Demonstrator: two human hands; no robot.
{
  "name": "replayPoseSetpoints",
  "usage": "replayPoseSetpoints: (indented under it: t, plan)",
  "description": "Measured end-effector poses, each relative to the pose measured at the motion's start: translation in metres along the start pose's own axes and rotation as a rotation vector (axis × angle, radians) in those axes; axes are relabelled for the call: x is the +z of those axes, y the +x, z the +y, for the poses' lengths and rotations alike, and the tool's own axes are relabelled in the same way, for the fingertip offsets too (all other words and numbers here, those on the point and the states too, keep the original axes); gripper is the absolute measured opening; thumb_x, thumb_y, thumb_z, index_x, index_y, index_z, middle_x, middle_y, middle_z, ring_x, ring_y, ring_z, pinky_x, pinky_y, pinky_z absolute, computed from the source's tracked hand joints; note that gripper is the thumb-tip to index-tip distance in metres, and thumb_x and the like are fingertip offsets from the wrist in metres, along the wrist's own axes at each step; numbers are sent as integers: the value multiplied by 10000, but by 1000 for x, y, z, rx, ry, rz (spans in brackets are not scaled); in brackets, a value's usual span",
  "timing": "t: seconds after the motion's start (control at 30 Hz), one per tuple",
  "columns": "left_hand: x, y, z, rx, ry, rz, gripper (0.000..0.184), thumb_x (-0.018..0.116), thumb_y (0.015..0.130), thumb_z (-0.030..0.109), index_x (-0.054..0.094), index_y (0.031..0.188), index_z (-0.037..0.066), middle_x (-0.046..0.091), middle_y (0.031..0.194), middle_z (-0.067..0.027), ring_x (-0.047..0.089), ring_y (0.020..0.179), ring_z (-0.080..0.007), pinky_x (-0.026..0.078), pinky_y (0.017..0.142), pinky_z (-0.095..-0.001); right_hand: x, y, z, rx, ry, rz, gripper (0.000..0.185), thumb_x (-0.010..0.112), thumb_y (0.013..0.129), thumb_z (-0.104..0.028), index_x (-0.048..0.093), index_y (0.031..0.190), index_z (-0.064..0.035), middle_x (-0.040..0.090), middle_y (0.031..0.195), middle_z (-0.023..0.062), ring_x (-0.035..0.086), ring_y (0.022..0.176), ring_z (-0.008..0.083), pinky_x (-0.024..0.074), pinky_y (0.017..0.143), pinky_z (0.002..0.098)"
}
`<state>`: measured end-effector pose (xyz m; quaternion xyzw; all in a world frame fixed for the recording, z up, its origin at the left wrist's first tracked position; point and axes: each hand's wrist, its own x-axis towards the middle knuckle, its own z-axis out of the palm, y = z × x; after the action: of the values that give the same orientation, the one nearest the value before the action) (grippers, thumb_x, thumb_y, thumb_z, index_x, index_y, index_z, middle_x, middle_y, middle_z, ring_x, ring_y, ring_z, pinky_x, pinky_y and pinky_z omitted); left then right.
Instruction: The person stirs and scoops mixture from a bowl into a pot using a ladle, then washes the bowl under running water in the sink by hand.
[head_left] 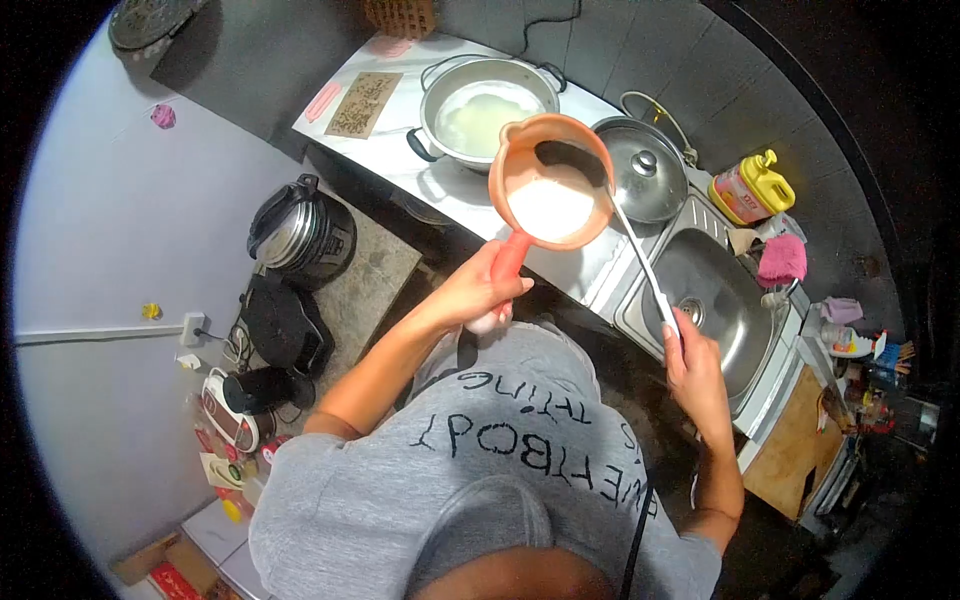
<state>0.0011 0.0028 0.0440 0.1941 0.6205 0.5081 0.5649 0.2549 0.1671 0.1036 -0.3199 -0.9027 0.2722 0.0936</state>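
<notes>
My left hand (490,287) is wrapped round the red handle of an orange pot (553,205), which holds a white substance. In my right hand (692,362) is the handle of a long ladle (640,250); its dark bowl is inside the orange pot. A wide silver pan (487,108) with black handles stands on the white counter beyond the pot, with pale liquid in it. Just right of the orange pot, a round metal lid (645,168) with a knob lies on the counter, partly hidden by the pot.
The steel sink (735,310) is at the right, with a yellow bottle (750,188) and a pink cloth (782,260) beyond it. A patterned mat (364,105) lies on the counter's left part. Black appliances (305,235) stand at the left on a lower surface.
</notes>
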Motion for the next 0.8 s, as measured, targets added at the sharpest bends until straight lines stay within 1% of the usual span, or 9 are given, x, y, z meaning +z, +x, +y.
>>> replayPoseSetpoints:
  t: [0.07,0.1,0.13,0.2,0.4,0.6,0.63,0.77,0.8]
  plan:
    - [-11,8,-2,35,42,41,407,652,834,146,400,1130,28,494,715,-7,496,488,-82,409,425,-218,-12,19,-23,454,345,-474,290,448,965,-203,534,1121,26,591,709,140,595,503,217,450,425,325]
    - [-17,11,-2,45,82,76,403,649,834,146,398,1126,27,494,717,-10,498,492,-86,410,430,-222,-5,22,-22,571,715,-502,326,383,991,-245,533,1136,6,496,627,35,446,395,76,333,321,227]
    - [-22,14,-2,56,121,111,400,645,834,147,395,1122,26,495,719,-13,500,496,-90,411,435,-225,-6,32,-22,571,707,-504,326,383,991,-245,533,1136,6,496,627,35,446,395,76,333,321,227]
    - [-35,18,-6,55,107,123,395,645,836,153,393,1114,28,494,718,-16,500,498,-90,411,437,-226,-8,54,-25,766,1212,-720,331,387,990,-256,525,1171,-16,473,621,6,382,387,70,308,324,213]
    - [-70,13,-1,44,-64,121,390,652,837,169,396,1088,17,502,713,-25,511,507,-94,423,442,-235,-8,75,-65,640,1033,-701,344,392,990,-278,501,1197,-26,451,636,2,394,388,61,310,320,211]
    - [-94,12,9,12,-236,64,351,660,843,160,419,1079,64,490,707,5,493,506,-67,404,434,-210,-3,80,-84,261,388,-300,312,473,955,-199,524,1183,8,529,652,47,512,478,99,377,446,245]
    - [-98,12,10,-7,-266,60,352,657,844,150,419,1089,66,489,707,8,492,508,-65,405,434,-208,3,82,-92,228,254,-209,313,519,928,-173,535,1162,34,589,706,123,592,586,183,424,537,286]
    - [-106,16,12,42,-237,1,416,650,842,160,384,1132,26,510,744,-23,513,534,-97,420,457,-228,24,86,-92,45,36,-92,313,533,912,-142,526,1162,46,614,910,260,620,752,384,482,660,376]
    - [-107,17,15,63,-224,8,415,649,840,154,382,1131,26,510,741,-24,513,531,-100,421,457,-231,30,88,-89,49,37,-91,313,533,912,-142,526,1162,46,614,910,260,620,752,384,482,660,376]
